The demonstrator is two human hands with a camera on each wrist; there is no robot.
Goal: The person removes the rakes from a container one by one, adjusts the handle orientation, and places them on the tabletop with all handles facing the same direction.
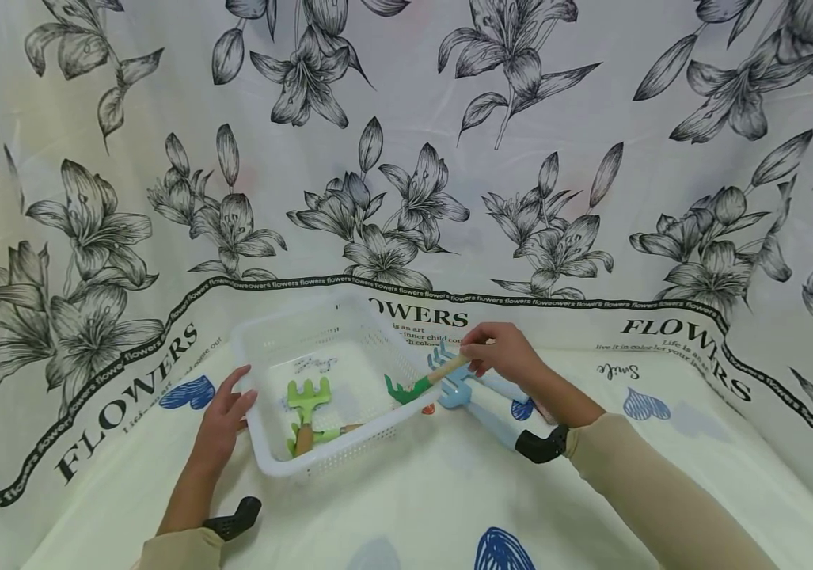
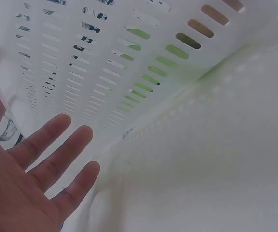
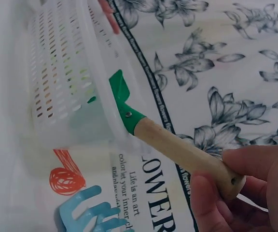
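Note:
A white plastic basket (image 1: 338,459) with slotted sides stands in the middle of the head view, tilted. My left hand (image 1: 224,412) holds its left rim, thumb and index finger over the edge; the other fingers (image 2: 64,159) spread along the slotted outer wall. My right hand (image 1: 502,348) pinches the end of the wooden handle of a small green garden rake (image 3: 182,150). The rake's green head overlaps the basket's right rim. Inside the basket lie a light green garden fork (image 1: 309,400) and another light green tool (image 1: 328,435), both with wooden handles.
Light blue toy garden tools (image 1: 480,416), including a fork, lie on the printed cloth (image 1: 420,507) right of the basket, below my right forearm. A flower-patterned curtain (image 1: 406,103) rises behind. Black wrist mounts (image 1: 235,518) sit on both wrists.

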